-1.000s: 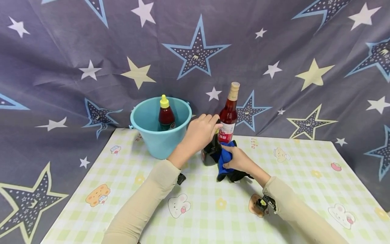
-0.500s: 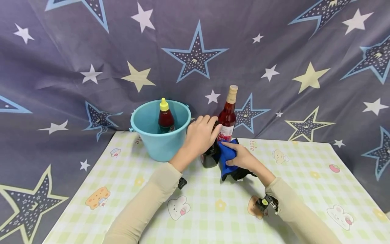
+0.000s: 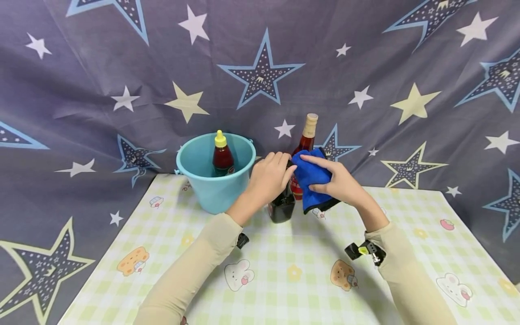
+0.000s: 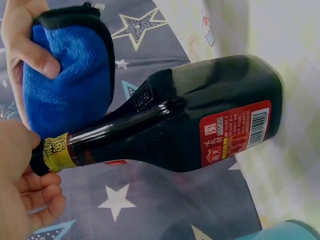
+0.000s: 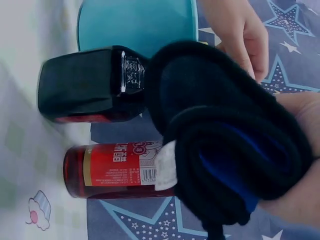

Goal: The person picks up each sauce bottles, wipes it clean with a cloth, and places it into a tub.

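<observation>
The left hand (image 3: 270, 178) grips a glossy, square-bodied dark bottle (image 4: 220, 95) by its top, upright on the checked bench (image 3: 284, 302). The right hand (image 3: 343, 183) holds a folded, fluffy blue cloth (image 3: 310, 174) with black edging, just beside the bottle's slim neck. Behind stands a round, slender red bottle (image 3: 305, 143); leftward, a smooth, tapering turquoise bucket (image 3: 215, 194) contains a yellow-capped bottle (image 3: 223, 159)

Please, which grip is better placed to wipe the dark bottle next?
Probably the right grip: it holds the blue cloth, close beside the dark bottle. The left grip is busy holding this bottle by its black cap.
</observation>
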Demonstrator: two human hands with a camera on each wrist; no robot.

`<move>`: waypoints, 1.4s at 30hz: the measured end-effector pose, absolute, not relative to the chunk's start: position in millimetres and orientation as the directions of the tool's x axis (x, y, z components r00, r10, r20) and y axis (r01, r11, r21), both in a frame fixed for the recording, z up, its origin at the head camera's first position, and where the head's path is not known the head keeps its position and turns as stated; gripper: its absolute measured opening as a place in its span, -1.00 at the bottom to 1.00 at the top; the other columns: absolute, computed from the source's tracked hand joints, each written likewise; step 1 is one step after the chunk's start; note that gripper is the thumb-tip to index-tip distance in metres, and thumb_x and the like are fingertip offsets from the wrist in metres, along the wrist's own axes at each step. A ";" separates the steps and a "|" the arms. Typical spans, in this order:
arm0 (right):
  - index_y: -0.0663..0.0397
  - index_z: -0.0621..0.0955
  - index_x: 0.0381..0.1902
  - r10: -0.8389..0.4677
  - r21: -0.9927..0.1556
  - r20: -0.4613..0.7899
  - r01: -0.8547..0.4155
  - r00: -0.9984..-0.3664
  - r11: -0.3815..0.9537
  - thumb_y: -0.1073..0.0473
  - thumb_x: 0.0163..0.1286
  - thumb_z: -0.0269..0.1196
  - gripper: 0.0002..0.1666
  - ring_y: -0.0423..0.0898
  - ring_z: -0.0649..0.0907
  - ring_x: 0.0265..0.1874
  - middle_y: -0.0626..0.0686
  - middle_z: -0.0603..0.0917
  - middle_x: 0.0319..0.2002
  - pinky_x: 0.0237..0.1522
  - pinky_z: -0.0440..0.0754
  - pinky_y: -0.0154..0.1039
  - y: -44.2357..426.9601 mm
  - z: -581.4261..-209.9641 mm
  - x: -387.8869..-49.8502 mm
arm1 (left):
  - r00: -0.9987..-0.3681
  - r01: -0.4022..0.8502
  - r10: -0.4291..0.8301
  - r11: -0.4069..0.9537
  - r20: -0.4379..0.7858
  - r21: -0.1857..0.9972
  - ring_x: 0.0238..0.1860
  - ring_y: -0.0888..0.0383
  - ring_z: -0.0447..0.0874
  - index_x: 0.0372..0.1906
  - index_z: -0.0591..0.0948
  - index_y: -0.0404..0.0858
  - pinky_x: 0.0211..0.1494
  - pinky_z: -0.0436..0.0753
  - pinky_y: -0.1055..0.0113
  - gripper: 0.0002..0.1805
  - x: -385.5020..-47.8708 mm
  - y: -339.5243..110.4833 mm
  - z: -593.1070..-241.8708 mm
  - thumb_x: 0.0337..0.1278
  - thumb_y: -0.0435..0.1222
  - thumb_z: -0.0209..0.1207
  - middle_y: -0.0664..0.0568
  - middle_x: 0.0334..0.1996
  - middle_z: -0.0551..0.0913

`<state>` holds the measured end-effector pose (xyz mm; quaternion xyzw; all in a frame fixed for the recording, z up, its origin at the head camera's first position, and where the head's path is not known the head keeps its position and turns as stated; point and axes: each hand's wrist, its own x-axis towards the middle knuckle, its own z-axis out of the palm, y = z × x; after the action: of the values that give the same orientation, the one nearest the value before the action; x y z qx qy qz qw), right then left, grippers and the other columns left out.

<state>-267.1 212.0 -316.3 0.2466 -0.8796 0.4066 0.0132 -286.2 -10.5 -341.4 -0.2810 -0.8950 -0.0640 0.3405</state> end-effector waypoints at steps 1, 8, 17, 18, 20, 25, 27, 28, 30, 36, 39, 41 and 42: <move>-0.12 0.42 0.49 -0.419 -0.709 0.234 -0.449 -0.877 0.544 0.32 0.27 0.43 -0.15 0.33 0.56 0.17 0.36 0.41 0.42 0.09 0.60 0.24 211.1 -314.9 -268.0 | -0.611 0.557 0.458 0.828 0.646 -0.060 -0.20 0.10 0.64 0.05 0.59 -0.21 -0.22 0.67 0.32 -0.63 -286.6 -10.9 -342.2 0.56 -0.01 0.00 0.02 -0.18 0.69; -0.18 0.43 0.49 -0.414 -0.717 0.293 -0.484 -0.862 0.501 0.32 0.27 0.44 -0.14 0.29 0.54 0.23 0.27 0.40 0.46 0.13 0.58 0.22 203.4 -311.9 -277.5 | -0.606 0.612 0.448 0.791 0.657 0.024 -0.30 0.12 0.55 -0.01 0.55 -0.21 -0.26 0.59 0.34 -0.71 -287.8 -12.7 -344.8 0.55 -0.07 0.05 0.03 -0.24 0.66; -0.06 0.39 0.51 -0.490 -0.723 0.273 -0.512 -0.828 0.464 0.39 0.27 0.40 -0.13 0.26 0.57 0.22 0.23 0.39 0.47 0.10 0.62 0.13 194.0 -318.0 -289.6 | -0.573 0.651 0.458 0.758 0.680 0.038 -0.33 0.10 0.54 -0.04 0.56 -0.25 -0.31 0.57 0.32 -0.71 -289.0 -14.0 -342.9 0.52 -0.08 0.10 0.01 -0.26 0.66; -0.05 0.39 0.51 -0.491 -0.722 0.264 -0.507 -0.830 0.470 0.38 0.28 0.40 -0.13 0.26 0.57 0.21 0.24 0.40 0.47 0.09 0.63 0.13 193.8 -319.3 -290.2 | -0.573 0.649 0.461 0.760 0.677 0.033 -0.33 0.11 0.54 -0.03 0.56 -0.25 -0.30 0.58 0.33 -0.70 -289.2 -14.1 -342.7 0.52 -0.07 0.09 0.01 -0.25 0.67; -0.01 0.39 0.51 -0.488 -0.717 0.247 -0.496 -0.838 0.490 0.38 0.27 0.40 -0.13 0.26 0.58 0.18 0.27 0.42 0.44 0.09 0.62 0.11 193.4 -322.9 -291.4 | -0.572 0.645 0.468 0.764 0.674 0.017 -0.31 0.10 0.56 0.00 0.57 -0.24 -0.27 0.60 0.33 -0.69 -289.7 -14.3 -342.6 0.52 -0.06 0.08 0.01 -0.23 0.68; 0.18 0.44 0.45 -0.505 -0.650 0.229 -0.517 -0.832 0.557 0.40 0.23 0.42 -0.18 0.29 0.59 0.15 0.36 0.49 0.37 0.14 0.57 0.18 190.0 -337.9 -292.8 | -0.558 0.644 0.489 0.765 0.671 -0.022 -0.22 0.09 0.61 0.07 0.59 -0.22 -0.18 0.65 0.32 -0.67 -291.1 -15.7 -343.5 0.53 -0.06 0.08 0.02 -0.16 0.72; 0.23 0.47 0.40 -0.511 -0.625 0.230 -0.528 -0.828 0.574 0.42 0.20 0.42 -0.21 0.31 0.60 0.15 0.38 0.51 0.34 0.16 0.56 0.23 188.6 -344.4 -292.3 | -0.550 0.646 0.495 0.763 0.673 -0.033 -0.20 0.07 0.62 0.07 0.61 -0.22 -0.14 0.66 0.32 -0.66 -291.5 -16.3 -343.8 0.53 -0.05 0.07 0.01 -0.14 0.72; 0.24 0.48 0.39 -0.511 -0.618 0.230 -0.529 -0.829 0.581 0.42 0.19 0.43 -0.23 0.32 0.59 0.15 0.38 0.52 0.33 0.17 0.56 0.24 188.2 -347.4 -291.9 | -0.548 0.646 0.497 0.762 0.673 -0.037 -0.18 0.07 0.63 0.07 0.62 -0.22 -0.12 0.67 0.31 -0.66 -291.6 -16.4 -343.9 0.53 -0.05 0.07 0.01 -0.14 0.72; 0.26 0.50 0.37 -0.512 -0.600 0.233 -0.537 -0.826 0.593 0.43 0.18 0.42 -0.24 0.33 0.59 0.18 0.37 0.53 0.32 0.19 0.55 0.26 187.6 -352.5 -290.8 | -0.544 0.646 0.498 0.763 0.675 -0.041 -0.17 0.07 0.63 0.07 0.64 -0.21 -0.11 0.67 0.31 -0.65 -291.8 -16.7 -344.0 0.53 -0.05 0.07 0.00 -0.14 0.72; 0.28 0.47 0.39 -0.538 -0.537 0.233 -0.568 -0.810 0.623 0.48 0.15 0.39 -0.21 0.35 0.52 0.31 0.33 0.51 0.37 0.28 0.49 0.27 187.6 -364.8 -289.4 | -0.533 0.658 0.500 0.752 0.682 -0.038 -0.20 0.06 0.61 0.05 0.67 -0.21 -0.12 0.68 0.28 -0.66 -291.7 -17.3 -343.4 0.53 -0.07 0.07 -0.01 -0.18 0.70; 0.27 0.46 0.41 -0.543 -0.519 0.230 -0.574 -0.807 0.634 0.49 0.17 0.37 -0.20 0.36 0.51 0.32 0.32 0.50 0.38 0.26 0.51 0.27 187.8 -370.2 -288.2 | -0.535 0.662 0.507 0.748 0.676 -0.037 -0.20 0.04 0.60 0.05 0.67 -0.22 -0.11 0.67 0.27 -0.67 -291.3 -17.3 -342.7 0.53 -0.08 0.07 -0.02 -0.19 0.69; 0.28 0.45 0.41 -0.540 -0.514 0.231 -0.572 -0.810 0.639 0.49 0.18 0.36 -0.20 0.37 0.52 0.31 0.33 0.49 0.38 0.24 0.53 0.27 187.5 -373.0 -287.0 | -0.541 0.661 0.509 0.750 0.670 -0.036 -0.20 0.04 0.60 0.05 0.67 -0.22 -0.11 0.67 0.26 -0.67 -291.2 -17.3 -342.5 0.53 -0.08 0.07 -0.03 -0.19 0.69; 0.29 0.45 0.41 -0.538 -0.511 0.233 -0.573 -0.810 0.641 0.49 0.18 0.35 -0.21 0.37 0.51 0.32 0.33 0.49 0.38 0.23 0.53 0.27 187.2 -374.2 -286.6 | -0.546 0.659 0.510 0.751 0.665 -0.034 -0.20 0.04 0.60 0.06 0.66 -0.22 -0.10 0.67 0.26 -0.67 -291.1 -17.4 -342.4 0.53 -0.08 0.08 -0.03 -0.19 0.69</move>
<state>-286.6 187.2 -374.2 0.3070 -0.9052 0.2923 0.0298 -291.1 -17.4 -342.4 -0.3351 -0.8721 -0.1106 0.3390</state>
